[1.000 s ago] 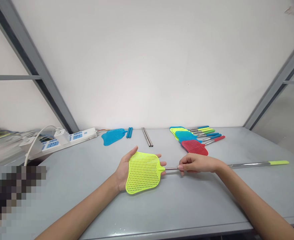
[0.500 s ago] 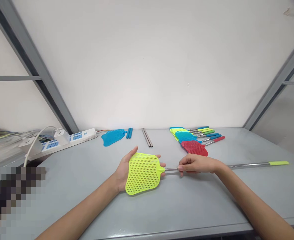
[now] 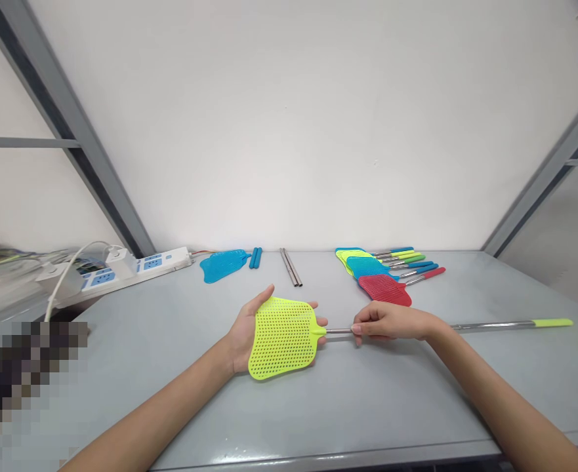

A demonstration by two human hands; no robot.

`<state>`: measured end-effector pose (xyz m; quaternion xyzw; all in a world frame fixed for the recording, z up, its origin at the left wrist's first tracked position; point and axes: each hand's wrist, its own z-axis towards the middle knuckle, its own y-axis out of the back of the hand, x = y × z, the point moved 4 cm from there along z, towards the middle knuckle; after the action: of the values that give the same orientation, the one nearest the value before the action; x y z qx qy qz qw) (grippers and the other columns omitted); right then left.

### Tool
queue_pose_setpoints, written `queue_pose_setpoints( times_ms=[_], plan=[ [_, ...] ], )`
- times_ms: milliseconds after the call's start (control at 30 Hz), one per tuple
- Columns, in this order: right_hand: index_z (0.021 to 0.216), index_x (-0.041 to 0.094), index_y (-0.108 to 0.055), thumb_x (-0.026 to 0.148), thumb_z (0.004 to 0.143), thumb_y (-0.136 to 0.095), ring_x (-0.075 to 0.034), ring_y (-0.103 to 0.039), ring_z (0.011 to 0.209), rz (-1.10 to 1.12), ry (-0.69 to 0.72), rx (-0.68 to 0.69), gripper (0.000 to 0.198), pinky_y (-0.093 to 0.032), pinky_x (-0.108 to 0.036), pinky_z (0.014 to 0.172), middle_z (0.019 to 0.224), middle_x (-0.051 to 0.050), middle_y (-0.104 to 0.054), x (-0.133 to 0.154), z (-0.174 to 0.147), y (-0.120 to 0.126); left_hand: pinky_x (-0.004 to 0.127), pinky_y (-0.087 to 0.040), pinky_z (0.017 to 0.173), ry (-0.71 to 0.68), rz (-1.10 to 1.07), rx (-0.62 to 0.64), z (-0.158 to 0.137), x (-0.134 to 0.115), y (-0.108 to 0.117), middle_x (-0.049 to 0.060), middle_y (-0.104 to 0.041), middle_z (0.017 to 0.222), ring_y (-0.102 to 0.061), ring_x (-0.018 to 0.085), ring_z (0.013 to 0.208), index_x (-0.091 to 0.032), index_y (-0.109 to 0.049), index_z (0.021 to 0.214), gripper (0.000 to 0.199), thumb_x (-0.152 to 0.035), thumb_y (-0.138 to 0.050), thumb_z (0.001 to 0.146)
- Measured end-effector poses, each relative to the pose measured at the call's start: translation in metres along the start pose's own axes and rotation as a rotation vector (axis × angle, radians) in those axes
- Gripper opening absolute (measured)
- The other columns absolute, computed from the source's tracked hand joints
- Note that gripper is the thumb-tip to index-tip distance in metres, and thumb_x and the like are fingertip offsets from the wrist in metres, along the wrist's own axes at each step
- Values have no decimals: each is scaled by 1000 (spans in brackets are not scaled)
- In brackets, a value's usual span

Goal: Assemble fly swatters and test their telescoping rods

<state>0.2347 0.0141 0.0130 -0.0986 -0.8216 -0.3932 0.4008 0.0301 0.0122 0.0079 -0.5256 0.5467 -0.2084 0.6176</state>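
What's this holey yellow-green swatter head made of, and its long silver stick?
The yellow-green, paddle-shaped swatter head looks like smooth moulded plastic: even colour, neat rows of holes. Soft rubber is possible. The long, thin silver stick looks like polished metal, perhaps steel: bright streaks run along it.

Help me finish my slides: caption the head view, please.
Left hand under a yellow-green swatter head, right hand pinching its metal shaft.
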Motion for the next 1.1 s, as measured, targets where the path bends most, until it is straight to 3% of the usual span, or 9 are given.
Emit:
queue_pose_setpoints(
  times_ms=[333,1100],
  plan=[
    [81,14,-64,55,77,-41,-8,-29,48,-7,-10,-9,47,-22,-21,46,52,4,-34,2,-1,1,47,-20,91,-3,14,26,1,0,-1,20,-33,129,-34,39,114,-10,-27,128,75,-62,-34,74],
    [82,15,-62,57,75,-42,-8,-32,50,-14,-65,-12,48,-24,-20,45,54,4,-37,-1,-3,3,48,-17,92,-52,98,45,2,-2,-4,20,-41,120,-43,37,105,-14,-16,132,75,-61,-29,75]
  ],
)
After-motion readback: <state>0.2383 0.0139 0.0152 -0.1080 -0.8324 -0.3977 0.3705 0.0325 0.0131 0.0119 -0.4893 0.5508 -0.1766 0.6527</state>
